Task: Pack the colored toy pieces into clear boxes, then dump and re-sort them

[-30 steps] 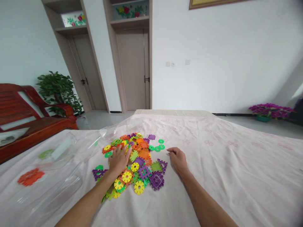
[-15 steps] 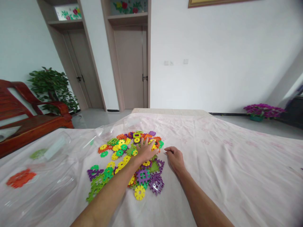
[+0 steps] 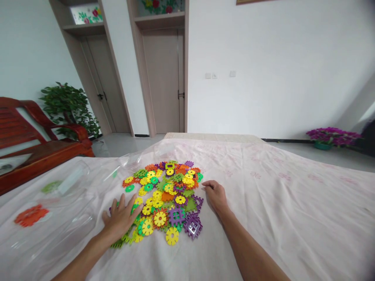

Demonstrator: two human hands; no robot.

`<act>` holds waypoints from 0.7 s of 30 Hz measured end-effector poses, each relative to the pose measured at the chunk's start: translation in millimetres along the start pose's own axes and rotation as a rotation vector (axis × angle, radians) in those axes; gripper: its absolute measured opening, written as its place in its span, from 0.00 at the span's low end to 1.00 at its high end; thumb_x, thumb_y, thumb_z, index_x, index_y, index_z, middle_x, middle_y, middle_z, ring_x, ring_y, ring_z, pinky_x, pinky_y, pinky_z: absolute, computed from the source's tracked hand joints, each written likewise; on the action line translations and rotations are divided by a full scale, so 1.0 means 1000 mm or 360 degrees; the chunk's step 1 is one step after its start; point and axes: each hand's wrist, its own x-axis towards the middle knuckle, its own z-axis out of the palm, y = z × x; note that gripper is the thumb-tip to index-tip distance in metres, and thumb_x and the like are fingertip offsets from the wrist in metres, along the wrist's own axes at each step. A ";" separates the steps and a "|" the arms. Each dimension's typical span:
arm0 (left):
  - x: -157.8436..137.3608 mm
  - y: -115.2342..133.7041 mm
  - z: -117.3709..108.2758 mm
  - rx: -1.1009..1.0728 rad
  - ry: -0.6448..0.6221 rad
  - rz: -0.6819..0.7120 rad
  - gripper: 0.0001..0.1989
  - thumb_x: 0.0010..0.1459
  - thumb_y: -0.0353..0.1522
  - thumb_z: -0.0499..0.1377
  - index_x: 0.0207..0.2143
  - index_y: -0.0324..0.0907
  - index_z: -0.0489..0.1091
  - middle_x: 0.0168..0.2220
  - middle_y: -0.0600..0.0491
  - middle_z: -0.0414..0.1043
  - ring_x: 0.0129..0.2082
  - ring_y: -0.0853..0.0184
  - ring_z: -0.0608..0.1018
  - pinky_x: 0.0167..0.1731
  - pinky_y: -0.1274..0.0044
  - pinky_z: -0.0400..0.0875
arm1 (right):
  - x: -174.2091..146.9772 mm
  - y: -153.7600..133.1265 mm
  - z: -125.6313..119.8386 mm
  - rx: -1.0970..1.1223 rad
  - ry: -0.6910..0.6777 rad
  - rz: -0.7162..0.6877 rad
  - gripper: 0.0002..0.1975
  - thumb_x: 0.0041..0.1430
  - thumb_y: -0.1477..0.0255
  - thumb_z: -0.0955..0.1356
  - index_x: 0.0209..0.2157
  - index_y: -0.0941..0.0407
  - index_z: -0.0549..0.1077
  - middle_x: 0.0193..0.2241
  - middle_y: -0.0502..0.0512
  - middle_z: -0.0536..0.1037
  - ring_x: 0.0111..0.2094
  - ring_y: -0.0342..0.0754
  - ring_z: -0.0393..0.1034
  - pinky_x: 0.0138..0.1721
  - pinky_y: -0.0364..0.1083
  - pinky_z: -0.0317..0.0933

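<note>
One left hand (image 3: 120, 217) (splayed), one right hand (image 3: 216, 196), one heap of pieces (image 3: 167, 196)

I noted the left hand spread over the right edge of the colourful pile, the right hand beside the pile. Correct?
Not quite: the head view shows the left hand spread over the left edge of the colourful pile, not the right. The right hand is beside the pile.

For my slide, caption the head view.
Left hand spread over colourful plastic pieces, right hand beside them on a pale cloth.
</note>
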 end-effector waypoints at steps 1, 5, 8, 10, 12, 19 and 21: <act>-0.003 0.001 0.003 -0.0012 -0.0011 -0.0024 0.31 0.66 0.51 0.42 0.68 0.58 0.53 0.72 0.46 0.46 0.70 0.45 0.52 0.60 0.47 0.50 | 0.000 0.000 0.000 -0.0012 -0.0001 -0.0003 0.16 0.49 0.72 0.62 0.33 0.55 0.80 0.35 0.54 0.82 0.40 0.52 0.75 0.46 0.49 0.65; -0.008 0.025 -0.001 -0.0090 -0.0018 0.0083 0.31 0.66 0.51 0.42 0.69 0.58 0.52 0.72 0.47 0.46 0.70 0.44 0.52 0.60 0.45 0.48 | 0.000 0.000 -0.001 -0.0055 0.0001 -0.0024 0.16 0.49 0.72 0.62 0.34 0.55 0.81 0.36 0.55 0.82 0.41 0.52 0.75 0.46 0.49 0.65; -0.009 0.051 -0.010 -0.0174 -0.0031 0.0166 0.30 0.67 0.49 0.42 0.69 0.56 0.52 0.72 0.47 0.45 0.71 0.47 0.51 0.62 0.47 0.48 | 0.001 0.001 -0.001 -0.0067 0.0001 -0.0030 0.16 0.49 0.72 0.62 0.34 0.55 0.81 0.36 0.55 0.82 0.41 0.52 0.75 0.47 0.49 0.65; -0.009 0.067 -0.013 -0.0232 -0.0006 0.0197 0.30 0.68 0.47 0.42 0.69 0.52 0.53 0.72 0.45 0.45 0.71 0.50 0.51 0.63 0.49 0.48 | 0.001 0.002 -0.001 -0.0069 -0.0003 -0.0035 0.16 0.49 0.72 0.62 0.34 0.55 0.81 0.36 0.55 0.82 0.40 0.52 0.75 0.46 0.49 0.65; -0.009 0.084 -0.012 -0.0289 0.0047 0.0258 0.30 0.68 0.46 0.42 0.69 0.50 0.54 0.72 0.44 0.45 0.71 0.52 0.51 0.64 0.50 0.47 | 0.002 0.004 0.000 -0.0062 -0.0008 -0.0027 0.17 0.49 0.72 0.62 0.34 0.55 0.81 0.36 0.55 0.82 0.40 0.52 0.75 0.46 0.49 0.65; 0.001 0.141 -0.008 -0.0687 0.0107 0.0457 0.28 0.67 0.46 0.45 0.66 0.50 0.60 0.71 0.44 0.50 0.71 0.54 0.52 0.66 0.52 0.43 | 0.002 0.005 0.002 0.0056 0.0000 0.0057 0.16 0.48 0.71 0.63 0.34 0.54 0.80 0.35 0.54 0.82 0.39 0.52 0.76 0.43 0.48 0.68; 0.006 0.153 -0.012 -0.0861 0.0042 0.0610 0.26 0.67 0.45 0.46 0.64 0.51 0.63 0.70 0.46 0.54 0.70 0.54 0.54 0.66 0.51 0.43 | 0.002 0.005 0.003 0.0124 0.0017 0.0135 0.15 0.48 0.70 0.63 0.33 0.54 0.80 0.33 0.54 0.82 0.37 0.52 0.77 0.40 0.48 0.68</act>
